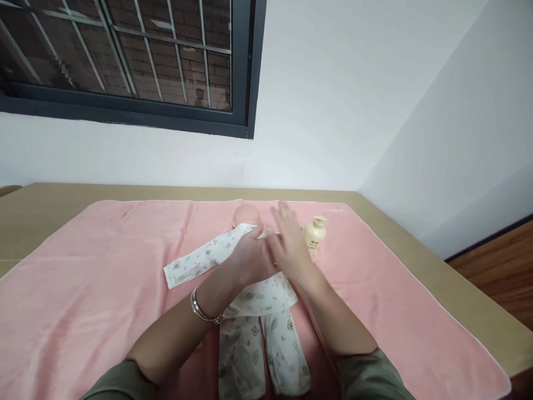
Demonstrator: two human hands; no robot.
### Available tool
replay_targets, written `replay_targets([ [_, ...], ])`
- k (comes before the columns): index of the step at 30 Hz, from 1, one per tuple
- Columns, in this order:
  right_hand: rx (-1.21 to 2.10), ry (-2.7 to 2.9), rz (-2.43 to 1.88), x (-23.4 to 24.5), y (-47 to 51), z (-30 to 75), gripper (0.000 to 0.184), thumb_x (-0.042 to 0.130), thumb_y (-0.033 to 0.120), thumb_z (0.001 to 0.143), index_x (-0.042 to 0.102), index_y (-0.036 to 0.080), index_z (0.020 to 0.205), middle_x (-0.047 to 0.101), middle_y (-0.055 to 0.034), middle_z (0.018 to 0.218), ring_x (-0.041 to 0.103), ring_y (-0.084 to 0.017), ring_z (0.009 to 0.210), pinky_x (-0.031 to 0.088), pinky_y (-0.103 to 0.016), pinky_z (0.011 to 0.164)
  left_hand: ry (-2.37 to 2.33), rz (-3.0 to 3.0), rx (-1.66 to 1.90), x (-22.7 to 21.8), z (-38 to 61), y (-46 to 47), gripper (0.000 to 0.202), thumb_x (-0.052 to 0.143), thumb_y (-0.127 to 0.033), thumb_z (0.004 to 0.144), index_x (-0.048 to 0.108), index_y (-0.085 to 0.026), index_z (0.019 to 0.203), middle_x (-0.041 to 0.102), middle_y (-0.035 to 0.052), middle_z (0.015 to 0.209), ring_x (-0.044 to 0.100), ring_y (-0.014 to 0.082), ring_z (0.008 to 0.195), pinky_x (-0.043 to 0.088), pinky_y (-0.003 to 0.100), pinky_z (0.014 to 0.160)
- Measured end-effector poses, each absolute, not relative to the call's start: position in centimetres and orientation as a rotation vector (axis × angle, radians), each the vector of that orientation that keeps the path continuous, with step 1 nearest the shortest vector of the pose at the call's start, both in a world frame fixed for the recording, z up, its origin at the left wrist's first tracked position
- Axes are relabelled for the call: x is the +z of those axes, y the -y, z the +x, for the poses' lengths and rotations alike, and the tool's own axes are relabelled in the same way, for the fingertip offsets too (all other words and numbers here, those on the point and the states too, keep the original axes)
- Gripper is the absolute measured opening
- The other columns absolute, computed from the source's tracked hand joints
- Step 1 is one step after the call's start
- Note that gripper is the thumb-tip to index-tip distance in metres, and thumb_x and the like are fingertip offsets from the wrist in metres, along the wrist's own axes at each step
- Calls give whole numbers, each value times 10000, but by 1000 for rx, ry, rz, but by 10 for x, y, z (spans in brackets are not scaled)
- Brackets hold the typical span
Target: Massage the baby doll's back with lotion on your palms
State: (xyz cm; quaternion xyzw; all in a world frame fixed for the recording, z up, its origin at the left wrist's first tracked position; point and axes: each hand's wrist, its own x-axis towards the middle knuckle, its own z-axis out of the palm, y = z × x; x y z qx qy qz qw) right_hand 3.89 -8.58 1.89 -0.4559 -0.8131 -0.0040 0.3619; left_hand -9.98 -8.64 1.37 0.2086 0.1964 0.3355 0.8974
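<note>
My left hand (252, 256), with silver bangles at the wrist, is raised over a white printed baby top (266, 294). Against its fingers lies my right hand (291, 244), fingers stretched out and slightly blurred. Neither hand shows anything held; the palms are partly hidden. Below them lies a doll with a round pinkish head (246, 214), dressed in the top and matching printed baby trousers (244, 355). One sleeve (191, 269) reaches out to the left; the other is mostly hidden by my hands. Just right of my right hand stands a cream pump bottle (315, 233).
A pink blanket (400, 311) with some creases covers much of the wooden table (58, 208). Behind the table is a white wall (312, 122) with a dark-framed, barred window (245, 72) at upper left. Brown wood (499, 266) shows at the right edge.
</note>
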Motion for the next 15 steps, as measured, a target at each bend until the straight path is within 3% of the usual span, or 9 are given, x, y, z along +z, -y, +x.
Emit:
replay_targets([
  [3, -180, 2311, -905, 6, 112, 8, 648, 401, 410, 978, 285, 119, 1546, 265, -169, 1621, 112, -344, 1526, 76, -634, 1208, -308, 533, 813, 42, -129, 98, 714, 179, -589, 986, 417, -117, 1466, 556, 156, 1431, 482, 262, 1377, 323, 433, 1172],
  [7, -223, 2436, -598, 0, 126, 4, 737, 338, 494, 1000, 61, 167, 1601, 223, -139, 1641, 104, -317, 1531, 89, -590, 1224, -310, 698, 1104, 64, -153, 108, 720, 196, -634, 964, 444, -170, 1455, 530, 109, 1461, 353, 272, 1465, 323, 479, 1179],
  [10, -88, 2296, -720, 7, 118, 18, 684, 227, 480, 1032, -72, 239, 1597, 161, -90, 1663, 80, -298, 1535, 81, -617, 1217, -357, 769, 1120, 55, -132, 124, 696, 215, -643, 960, 483, -204, 1429, 538, 95, 1450, 300, 299, 1488, 340, 531, 1167],
  [12, 35, 2141, -880, 13, 112, 26, 659, 188, 470, 1040, -91, 245, 1594, 100, -79, 1674, 50, -299, 1537, 114, -633, 1210, -361, 756, 1012, 40, -104, 135, 664, 286, -633, 957, 496, -206, 1421, 551, 97, 1441, 317, 305, 1479, 325, 531, 1183],
  [15, 83, 2031, -1029, 15, 112, 26, 603, 219, 456, 1044, 36, 310, 1600, 63, -28, 1679, -17, -326, 1535, 99, -691, 1186, -392, 749, 1020, 20, -71, 138, 637, 348, -620, 952, 519, -208, 1406, 583, 95, 1415, 342, 307, 1466, 312, 526, 1197],
])
